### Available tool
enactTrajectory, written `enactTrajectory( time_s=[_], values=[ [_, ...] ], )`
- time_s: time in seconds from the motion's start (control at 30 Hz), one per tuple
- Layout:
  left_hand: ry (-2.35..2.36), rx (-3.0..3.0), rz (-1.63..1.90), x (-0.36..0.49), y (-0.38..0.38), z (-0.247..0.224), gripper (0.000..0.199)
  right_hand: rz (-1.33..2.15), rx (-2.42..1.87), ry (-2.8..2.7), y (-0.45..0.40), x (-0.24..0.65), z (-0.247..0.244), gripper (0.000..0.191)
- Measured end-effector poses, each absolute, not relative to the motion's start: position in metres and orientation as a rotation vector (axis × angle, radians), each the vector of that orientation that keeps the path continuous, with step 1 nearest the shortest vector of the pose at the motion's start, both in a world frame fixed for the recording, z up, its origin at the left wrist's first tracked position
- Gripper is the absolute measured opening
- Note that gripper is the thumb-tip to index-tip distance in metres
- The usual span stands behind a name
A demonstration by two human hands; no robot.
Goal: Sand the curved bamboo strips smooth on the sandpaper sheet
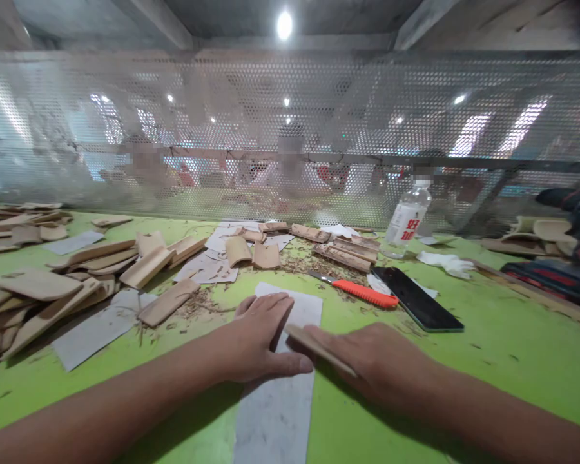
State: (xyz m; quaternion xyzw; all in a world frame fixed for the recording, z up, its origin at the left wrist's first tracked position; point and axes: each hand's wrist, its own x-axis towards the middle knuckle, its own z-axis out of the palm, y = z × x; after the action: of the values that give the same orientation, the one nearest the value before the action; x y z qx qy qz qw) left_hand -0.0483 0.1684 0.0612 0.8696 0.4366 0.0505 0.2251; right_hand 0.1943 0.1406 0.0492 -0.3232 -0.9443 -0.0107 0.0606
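Note:
A long strip of grey-white paper (275, 412) lies on the green table in front of me. My left hand (265, 338) rests on it, palm down, with the thumb spread and nothing held. To its right, my right hand (367, 357) grips a thin, flat bamboo piece (321, 351), tilted on its edge over the paper's right side. The right fingertips are partly hidden behind the piece. Beyond the hands lies an orange-handled knife (365, 293) with its blade pointing left, close to a black phone (415, 299).
Bamboo pieces (38, 283) are piled at the left, with several more (265, 254) at centre back among shavings. A plastic bottle (406, 222) stands at back right, near crumpled white tissue (447, 263). A black-and-red tool (555, 280) is at far right. Perforated mesh (251, 135) runs behind.

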Motion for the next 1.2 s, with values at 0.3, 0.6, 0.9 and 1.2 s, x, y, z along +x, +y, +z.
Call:
enactTrajectory(
  time_s=[0.3, 0.6, 0.9, 1.2],
  values=[
    [1.206, 2.418, 0.187, -0.048, 0.168, 0.058, 0.097, -0.176, -0.990, -2.859, 0.144, 0.195, 0.049, 0.060],
    [1.224, 2.390, 0.093, -0.049, 0.164, 0.066, 0.099, -0.145, -1.100, -2.776, 0.148, 0.203, 0.046, 0.059],
    [1.019, 2.287, 0.647, -0.038, 0.167, 0.068, 0.045, 0.944, -1.149, -1.878, 0.144, 0.188, 0.064, 0.039],
    [0.912, 2.265, 0.893, -0.028, 0.154, 0.081, 0.034, 1.104, -1.061, -2.060, 0.127, 0.180, 0.064, 0.030]
  ],
)
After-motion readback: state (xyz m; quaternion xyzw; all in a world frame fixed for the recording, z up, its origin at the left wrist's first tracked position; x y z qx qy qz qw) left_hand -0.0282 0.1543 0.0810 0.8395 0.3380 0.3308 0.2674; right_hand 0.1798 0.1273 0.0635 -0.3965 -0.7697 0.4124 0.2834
